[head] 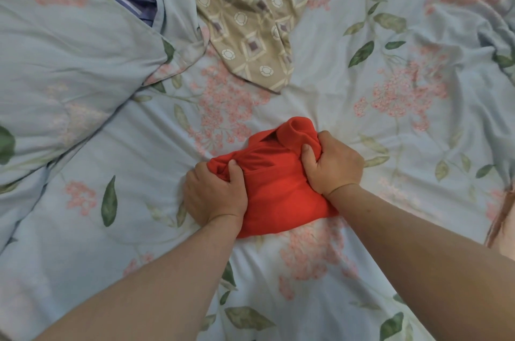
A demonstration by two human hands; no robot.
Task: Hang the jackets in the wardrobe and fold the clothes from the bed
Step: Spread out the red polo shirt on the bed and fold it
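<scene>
With left hand (214,195) & right hand (331,165), grips opposite sides of bunched red shirt (278,193). Prob. soft, light, floppy; best held at edges.

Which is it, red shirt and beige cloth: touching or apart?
Apart. The head view shows bare floral sheet between the red shirt and the lower tip of the beige cloth.

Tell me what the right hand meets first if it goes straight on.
The right hand grips the red garment; beyond its collar lies floral bedsheet, then probably the bunched duvet.
</scene>
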